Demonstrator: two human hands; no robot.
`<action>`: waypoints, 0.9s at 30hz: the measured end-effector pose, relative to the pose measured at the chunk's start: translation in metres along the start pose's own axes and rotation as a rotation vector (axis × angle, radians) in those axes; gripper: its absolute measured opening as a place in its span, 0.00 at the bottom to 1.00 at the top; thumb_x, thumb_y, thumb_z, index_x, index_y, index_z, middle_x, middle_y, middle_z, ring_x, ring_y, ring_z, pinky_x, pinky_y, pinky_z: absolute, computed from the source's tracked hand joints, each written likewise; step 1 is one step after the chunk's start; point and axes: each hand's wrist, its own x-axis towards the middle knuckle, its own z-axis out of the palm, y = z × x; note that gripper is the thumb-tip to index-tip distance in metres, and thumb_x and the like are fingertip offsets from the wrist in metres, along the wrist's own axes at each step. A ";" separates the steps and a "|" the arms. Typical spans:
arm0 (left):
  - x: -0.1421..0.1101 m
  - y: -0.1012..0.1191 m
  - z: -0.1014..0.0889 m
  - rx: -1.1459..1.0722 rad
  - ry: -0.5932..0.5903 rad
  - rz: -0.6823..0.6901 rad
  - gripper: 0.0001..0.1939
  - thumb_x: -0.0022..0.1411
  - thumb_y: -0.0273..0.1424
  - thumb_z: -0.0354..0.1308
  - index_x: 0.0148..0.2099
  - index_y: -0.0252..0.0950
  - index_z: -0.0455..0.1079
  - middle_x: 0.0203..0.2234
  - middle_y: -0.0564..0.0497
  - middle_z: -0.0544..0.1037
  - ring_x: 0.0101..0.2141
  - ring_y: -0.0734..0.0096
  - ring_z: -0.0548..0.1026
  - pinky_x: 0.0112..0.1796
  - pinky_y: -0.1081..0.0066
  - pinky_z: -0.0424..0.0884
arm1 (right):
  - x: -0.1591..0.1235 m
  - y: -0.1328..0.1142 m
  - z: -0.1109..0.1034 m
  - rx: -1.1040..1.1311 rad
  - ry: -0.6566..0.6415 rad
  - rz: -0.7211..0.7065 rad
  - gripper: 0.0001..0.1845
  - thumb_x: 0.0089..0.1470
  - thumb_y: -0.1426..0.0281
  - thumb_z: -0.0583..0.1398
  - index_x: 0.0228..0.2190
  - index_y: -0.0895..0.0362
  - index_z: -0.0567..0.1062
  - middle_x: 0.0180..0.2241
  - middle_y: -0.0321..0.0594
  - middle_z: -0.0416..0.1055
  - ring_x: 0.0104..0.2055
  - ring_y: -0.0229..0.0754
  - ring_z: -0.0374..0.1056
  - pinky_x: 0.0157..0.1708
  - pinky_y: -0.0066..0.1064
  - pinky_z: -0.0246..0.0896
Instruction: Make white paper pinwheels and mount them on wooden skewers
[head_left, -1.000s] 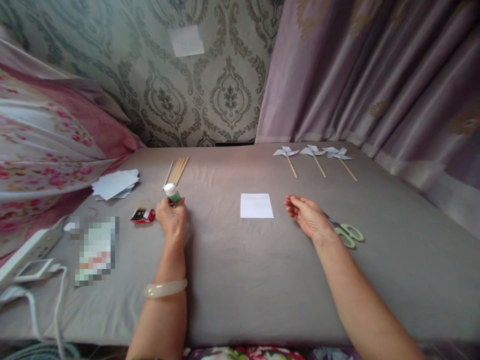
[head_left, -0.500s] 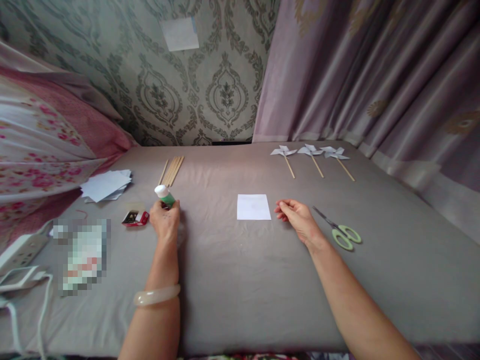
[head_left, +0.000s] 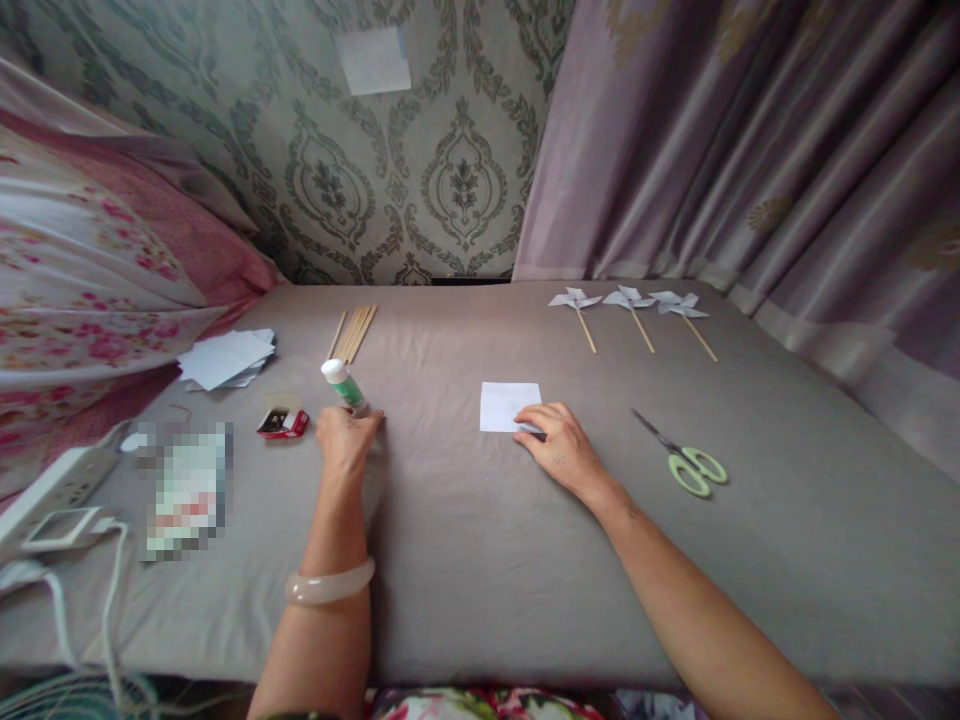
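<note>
A glue stick [head_left: 343, 385] with a white cap and green label stands on the cloth-covered surface. My left hand [head_left: 347, 436] is just in front of its base, thumb spread to the right; the fingertips are partly hidden. On the right, my right hand [head_left: 559, 445] has its fingers over the near right corner of a white square of paper [head_left: 501, 405], the thumb at the near edge, closing on it. A small red box [head_left: 283, 428] of dark little pieces lies left of my left hand. Green-handled scissors [head_left: 690, 468] rest right of my right hand.
Three paper pinwheels [head_left: 630, 298] on sticks lie at the back right. Several wooden sticks [head_left: 356, 333] and a stack of paper [head_left: 226, 358] are at the back left. A power strip [head_left: 67, 490] with white cables and a blurred packet [head_left: 187, 490] occupy the left side.
My right hand has moved left from beside the paper onto its near right corner. My left hand has loosened around the glue stick and drawn back slightly; the stick stays standing.
</note>
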 end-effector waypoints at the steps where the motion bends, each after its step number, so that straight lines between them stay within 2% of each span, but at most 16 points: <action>1: -0.002 0.002 -0.002 0.037 -0.040 -0.021 0.12 0.43 0.39 0.63 0.23 0.37 0.67 0.20 0.43 0.72 0.32 0.50 0.75 0.32 0.60 0.68 | 0.000 -0.001 0.002 -0.024 -0.013 -0.014 0.06 0.52 0.72 0.63 0.35 0.54 0.77 0.42 0.43 0.76 0.47 0.49 0.65 0.48 0.42 0.58; 4: -0.006 0.009 -0.008 0.134 -0.107 -0.035 0.12 0.46 0.38 0.62 0.21 0.38 0.64 0.19 0.45 0.72 0.33 0.51 0.75 0.33 0.61 0.67 | 0.002 -0.001 0.004 -0.080 -0.037 -0.026 0.07 0.54 0.71 0.62 0.37 0.53 0.77 0.42 0.43 0.76 0.47 0.49 0.66 0.47 0.42 0.58; 11: -0.013 0.017 -0.010 0.178 -0.184 0.090 0.13 0.51 0.37 0.59 0.19 0.38 0.65 0.17 0.48 0.71 0.27 0.59 0.73 0.29 0.66 0.64 | 0.002 0.000 0.002 -0.213 -0.103 -0.123 0.06 0.59 0.70 0.58 0.36 0.54 0.76 0.40 0.42 0.76 0.44 0.47 0.66 0.45 0.38 0.55; 13: -0.019 0.027 -0.006 0.100 -0.203 0.185 0.13 0.54 0.38 0.57 0.22 0.37 0.67 0.19 0.48 0.73 0.26 0.62 0.73 0.29 0.67 0.64 | 0.001 -0.002 0.001 -0.247 -0.116 -0.150 0.07 0.60 0.70 0.57 0.35 0.55 0.76 0.39 0.42 0.76 0.43 0.46 0.66 0.44 0.37 0.55; 16: -0.036 0.049 0.007 -0.123 -0.248 0.399 0.12 0.58 0.38 0.55 0.29 0.36 0.71 0.24 0.48 0.76 0.27 0.66 0.73 0.31 0.69 0.66 | 0.001 -0.006 0.001 -0.297 -0.121 -0.180 0.08 0.60 0.72 0.56 0.34 0.55 0.76 0.39 0.43 0.75 0.43 0.47 0.66 0.43 0.37 0.55; 19: -0.058 0.067 0.025 -0.280 -0.398 0.646 0.08 0.59 0.34 0.54 0.36 0.37 0.73 0.34 0.46 0.78 0.32 0.68 0.74 0.34 0.70 0.69 | 0.002 -0.009 0.000 -0.326 -0.129 -0.195 0.09 0.61 0.73 0.55 0.35 0.56 0.76 0.38 0.44 0.75 0.42 0.47 0.66 0.42 0.37 0.56; 21: -0.071 0.074 0.036 -0.302 -0.460 0.821 0.08 0.58 0.32 0.58 0.40 0.37 0.73 0.40 0.44 0.78 0.40 0.64 0.74 0.42 0.66 0.70 | 0.001 -0.009 -0.001 -0.334 -0.131 -0.196 0.09 0.61 0.73 0.54 0.35 0.56 0.75 0.38 0.45 0.74 0.42 0.47 0.65 0.42 0.36 0.56; 23: -0.079 0.076 0.046 -0.275 -0.474 0.934 0.12 0.56 0.31 0.61 0.44 0.38 0.72 0.44 0.44 0.77 0.46 0.61 0.72 0.48 0.62 0.68 | 0.000 -0.008 -0.002 -0.334 -0.131 -0.197 0.09 0.61 0.74 0.54 0.35 0.56 0.74 0.38 0.44 0.74 0.42 0.47 0.65 0.42 0.36 0.56; 27: -0.085 0.075 0.053 -0.142 -0.484 0.998 0.14 0.55 0.31 0.63 0.45 0.37 0.72 0.44 0.44 0.77 0.47 0.60 0.72 0.48 0.62 0.69 | -0.003 -0.004 -0.007 -0.310 -0.144 -0.191 0.10 0.61 0.76 0.53 0.35 0.56 0.73 0.36 0.43 0.73 0.41 0.46 0.65 0.42 0.35 0.57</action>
